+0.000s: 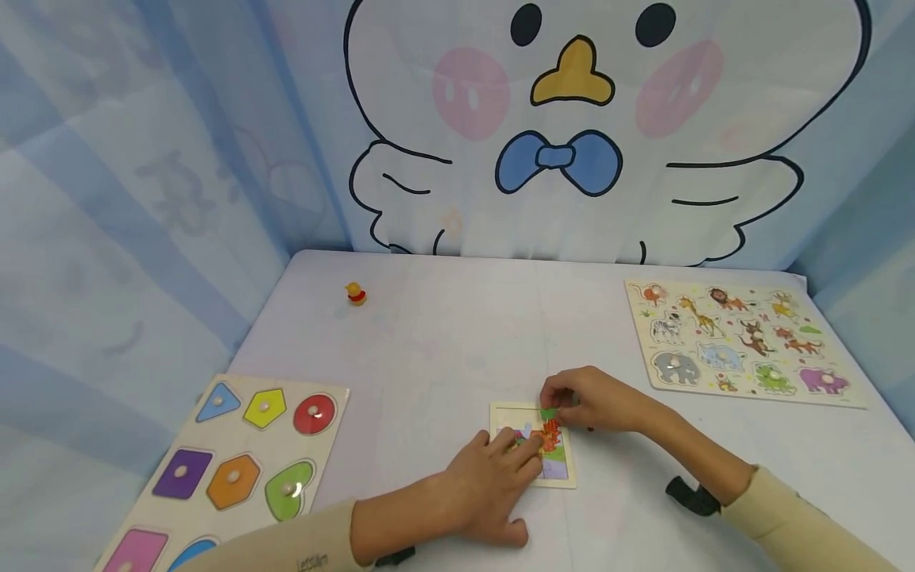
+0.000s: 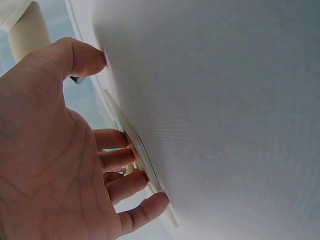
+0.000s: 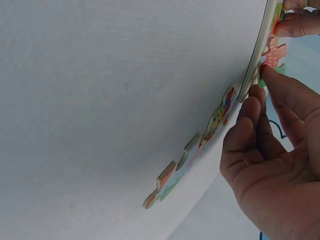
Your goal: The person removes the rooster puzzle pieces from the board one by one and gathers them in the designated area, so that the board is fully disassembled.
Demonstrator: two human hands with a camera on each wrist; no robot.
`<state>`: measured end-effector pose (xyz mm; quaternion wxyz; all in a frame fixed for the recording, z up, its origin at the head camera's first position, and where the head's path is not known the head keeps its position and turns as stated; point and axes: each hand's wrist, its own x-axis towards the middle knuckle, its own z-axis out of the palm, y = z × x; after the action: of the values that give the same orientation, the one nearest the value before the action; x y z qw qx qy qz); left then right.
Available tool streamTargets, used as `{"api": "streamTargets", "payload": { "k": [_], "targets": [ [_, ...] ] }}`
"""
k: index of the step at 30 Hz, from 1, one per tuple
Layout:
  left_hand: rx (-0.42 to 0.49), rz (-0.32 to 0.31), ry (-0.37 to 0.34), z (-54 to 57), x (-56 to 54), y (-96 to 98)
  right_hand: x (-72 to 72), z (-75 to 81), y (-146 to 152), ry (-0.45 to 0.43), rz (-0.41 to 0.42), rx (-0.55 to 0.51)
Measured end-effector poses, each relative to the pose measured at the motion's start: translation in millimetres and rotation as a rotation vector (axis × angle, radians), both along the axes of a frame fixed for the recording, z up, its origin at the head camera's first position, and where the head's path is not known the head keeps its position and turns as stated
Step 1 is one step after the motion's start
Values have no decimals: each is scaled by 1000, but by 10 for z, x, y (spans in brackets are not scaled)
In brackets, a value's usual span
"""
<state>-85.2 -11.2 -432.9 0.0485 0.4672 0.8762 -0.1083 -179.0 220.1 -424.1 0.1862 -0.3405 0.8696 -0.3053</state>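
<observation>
A small jigsaw puzzle in a pale wooden tray (image 1: 513,408) lies on the white table, partly filled with colourful pieces. My left hand (image 1: 492,486) rests across its left and lower part, fingers spread and fingertips touching it; the left wrist view shows the palm (image 2: 55,150) and the tray edge-on under the fingers. At the upper right corner, my right hand (image 1: 604,401) pinches a jigsaw piece (image 3: 274,56) with green and red print between thumb and fingers. Loose jigsaw pieces (image 3: 182,160) lie on the table beside the tray in the right wrist view; the right hand mostly hides them from the head view.
A peg board of coloured shapes (image 1: 330,397) lies at the left, near the left forearm. An animal peg board (image 1: 715,381) lies at the back right. A small yellow and red toy figure (image 1: 355,294) stands at the back left. Printed curtains hang behind the table.
</observation>
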Motion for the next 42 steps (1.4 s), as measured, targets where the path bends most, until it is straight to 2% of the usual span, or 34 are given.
{"api": "streamTargets", "payload": {
  "k": [3,15,19,22,25,31,37,42],
  "targets": [
    [-10,4,0,14,7,4,4,-8,-2,-31,6,-32],
    [-6,2,8,1,12,7,28,-7,41,-49,6,-76],
    [-22,6,3,1,12,12,18,10,121,-70,8,-121],
    [-26,8,-7,-1,11,14,18,56,244,-132,-52,-144],
    [-22,9,-11,-7,11,15,34,120,434,-197,-156,-142],
    [-2,11,15,-18,19,5,86,201,957,-215,-315,-104],
    [5,7,7,-17,14,3,112,104,1352,-273,-417,-61],
    [11,8,7,-16,19,4,106,21,1402,-223,-433,-8]
  ]
}}
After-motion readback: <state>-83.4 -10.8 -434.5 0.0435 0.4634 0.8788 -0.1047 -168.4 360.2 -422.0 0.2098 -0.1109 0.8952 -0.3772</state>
